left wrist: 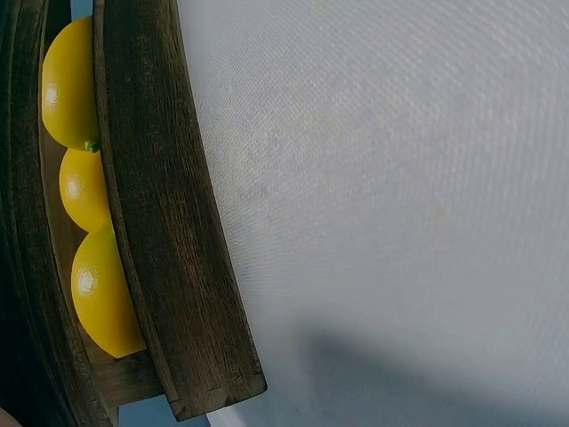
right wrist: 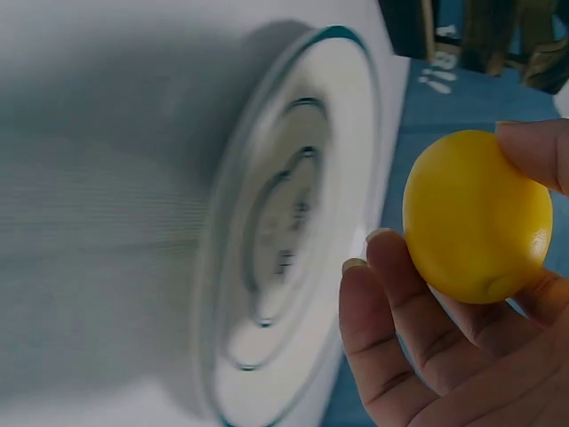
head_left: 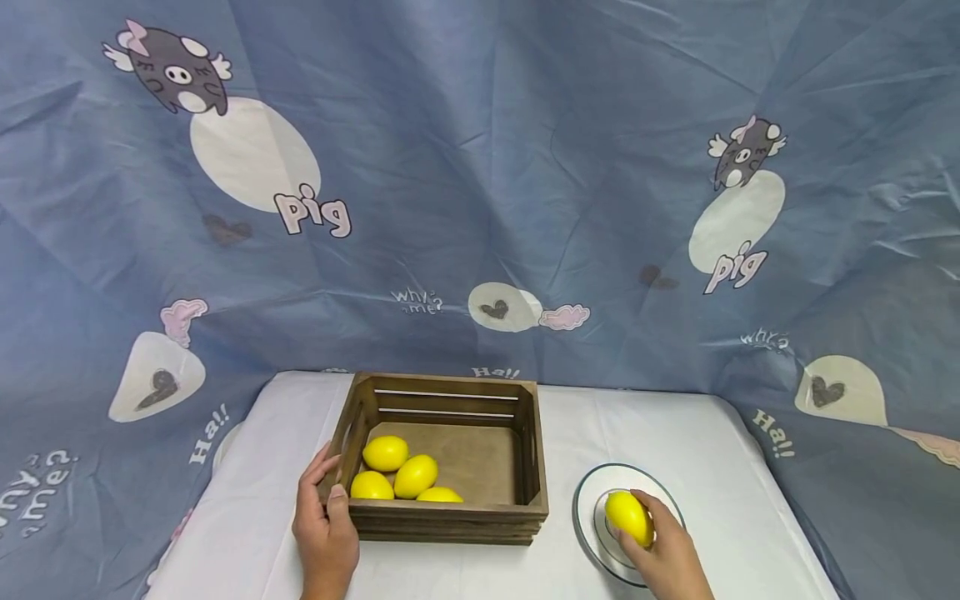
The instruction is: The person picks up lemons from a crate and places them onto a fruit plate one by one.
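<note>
My right hand holds a yellow lemon between thumb and fingers. The lemon is above a round white plate with a dark teal rim; in the right wrist view a gap shows between the lemon and the plate. My left hand grips the left side of a brown wooden crate near its front corner. Several lemons lie in the left part of the crate, the front ones partly hidden by its front wall. Through the slats, the left wrist view shows lemons too.
A white cloth covers the table under the crate and plate. Behind and at both sides hangs a blue-grey curtain printed with pigs and words. The plate stands right of the crate, with white cloth between them.
</note>
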Demonstrator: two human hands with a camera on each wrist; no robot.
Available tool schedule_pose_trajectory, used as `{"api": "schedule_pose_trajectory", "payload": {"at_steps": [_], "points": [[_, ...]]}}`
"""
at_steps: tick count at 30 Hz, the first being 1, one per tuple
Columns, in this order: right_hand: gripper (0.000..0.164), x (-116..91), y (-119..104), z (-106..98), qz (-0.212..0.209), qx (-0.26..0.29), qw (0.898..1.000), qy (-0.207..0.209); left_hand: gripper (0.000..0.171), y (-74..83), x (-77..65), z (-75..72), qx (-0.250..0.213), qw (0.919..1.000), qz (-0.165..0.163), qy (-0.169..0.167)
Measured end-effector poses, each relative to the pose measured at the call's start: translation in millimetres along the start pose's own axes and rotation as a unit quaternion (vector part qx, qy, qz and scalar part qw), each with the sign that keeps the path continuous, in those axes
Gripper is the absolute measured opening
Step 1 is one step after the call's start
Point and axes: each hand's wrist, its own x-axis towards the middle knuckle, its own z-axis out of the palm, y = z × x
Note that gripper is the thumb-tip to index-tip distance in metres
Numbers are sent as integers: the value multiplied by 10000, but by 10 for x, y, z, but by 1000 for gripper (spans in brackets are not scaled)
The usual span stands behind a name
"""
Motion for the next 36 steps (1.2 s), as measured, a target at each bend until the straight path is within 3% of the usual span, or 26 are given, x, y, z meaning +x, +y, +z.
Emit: {"api": "schedule_pose_trajectory", "payload": {"at_steps": [4,13,36], "points": [[67,0,124,44,177,82,9998,-53,37,-4,-7,6,-13,10000,49,10],[67,-24,319,139,151,9,9998,107,36,8,-9,4,-26,10000,76,27],[74,-45,352,218,286,-191,9994,69,35,2,-5,-5,64,9999,125,-2]]}}
